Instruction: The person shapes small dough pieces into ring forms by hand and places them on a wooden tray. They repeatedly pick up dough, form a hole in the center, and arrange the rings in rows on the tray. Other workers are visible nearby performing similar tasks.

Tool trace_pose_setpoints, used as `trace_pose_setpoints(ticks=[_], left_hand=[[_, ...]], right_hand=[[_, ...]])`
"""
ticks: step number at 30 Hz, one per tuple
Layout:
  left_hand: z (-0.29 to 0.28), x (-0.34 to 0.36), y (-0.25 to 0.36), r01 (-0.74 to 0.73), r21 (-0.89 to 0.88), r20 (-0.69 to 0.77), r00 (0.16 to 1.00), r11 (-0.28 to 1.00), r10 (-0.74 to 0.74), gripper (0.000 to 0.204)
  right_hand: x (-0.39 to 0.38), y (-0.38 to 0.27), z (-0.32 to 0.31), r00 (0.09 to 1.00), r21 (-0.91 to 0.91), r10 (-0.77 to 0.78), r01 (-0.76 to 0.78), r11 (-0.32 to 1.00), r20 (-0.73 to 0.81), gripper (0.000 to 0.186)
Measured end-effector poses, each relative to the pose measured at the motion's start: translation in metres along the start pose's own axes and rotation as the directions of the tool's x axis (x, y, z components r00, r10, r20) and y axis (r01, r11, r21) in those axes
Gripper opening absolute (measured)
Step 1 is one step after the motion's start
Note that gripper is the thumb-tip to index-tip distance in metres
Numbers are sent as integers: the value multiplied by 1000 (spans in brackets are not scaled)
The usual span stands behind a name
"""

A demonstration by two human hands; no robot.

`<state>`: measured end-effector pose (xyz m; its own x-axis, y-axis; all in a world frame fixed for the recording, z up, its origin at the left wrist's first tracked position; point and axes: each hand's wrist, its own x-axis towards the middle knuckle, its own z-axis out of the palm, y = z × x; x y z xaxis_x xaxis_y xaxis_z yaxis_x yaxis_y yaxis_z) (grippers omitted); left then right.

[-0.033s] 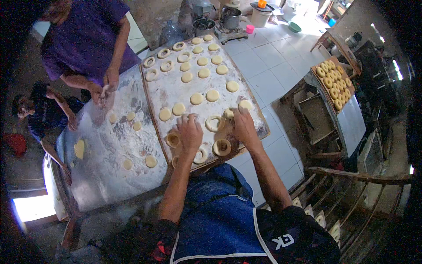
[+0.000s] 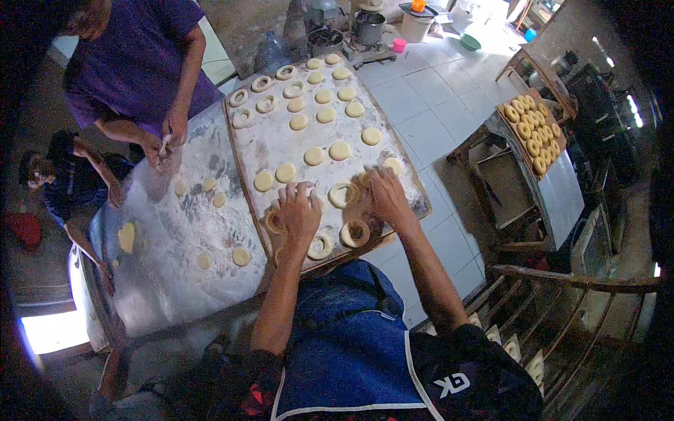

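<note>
My left hand (image 2: 299,212) is bent low over the floured board (image 2: 277,140), its fingers curled on a piece of dough mostly hidden beneath it. My right hand (image 2: 388,196) also has its fingers curled down, around a dough ring whose pale edge (image 2: 363,179) shows beside it. A dough ring (image 2: 342,195) lies between my hands, with another ring (image 2: 354,234) and a smaller one (image 2: 320,246) nearer me. Flat dough rounds (image 2: 340,151) and more rings (image 2: 266,104) cover the far part of the board.
Across the floured metal table (image 2: 161,281), a person in purple (image 2: 133,63) handles dough; another person (image 2: 77,175) stands at the left. Dough rings (image 2: 533,133) fill a tray on the right-hand table. A wooden rack (image 2: 562,281) stands close on my right. Pots (image 2: 368,28) stand behind the board.
My left hand's fingers have spread slightly. My right hand has shifted a little up and left over the dough. The dough on the board stays in place.
</note>
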<state>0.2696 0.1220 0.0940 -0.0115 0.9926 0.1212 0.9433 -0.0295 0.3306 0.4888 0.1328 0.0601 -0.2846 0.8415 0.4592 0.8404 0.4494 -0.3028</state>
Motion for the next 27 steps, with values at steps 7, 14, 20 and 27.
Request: trace_pose_setpoints(ticks=[7, 14, 20, 27], left_hand=[[-8, -72, -85, 0, -139, -221, 975, 990, -31, 22], [-31, -164, -193, 193, -330, -302, 906, 924, -297, 17], [-51, -172, -244, 227, -447, -344, 850, 865, -400, 18], [-71, -152, -267, 340, -519, -223, 832, 785, -508, 33]], right_hand=[[29, 20, -18, 844, -63, 160, -149, 987, 512, 29], [43, -124, 51, 897, 566, -95, -187, 803, 431, 31], [72, -296, 197, 902, 524, -253, 36, 851, 349, 35], [67, -318, 197, 873, 571, -132, -185, 800, 469, 29]])
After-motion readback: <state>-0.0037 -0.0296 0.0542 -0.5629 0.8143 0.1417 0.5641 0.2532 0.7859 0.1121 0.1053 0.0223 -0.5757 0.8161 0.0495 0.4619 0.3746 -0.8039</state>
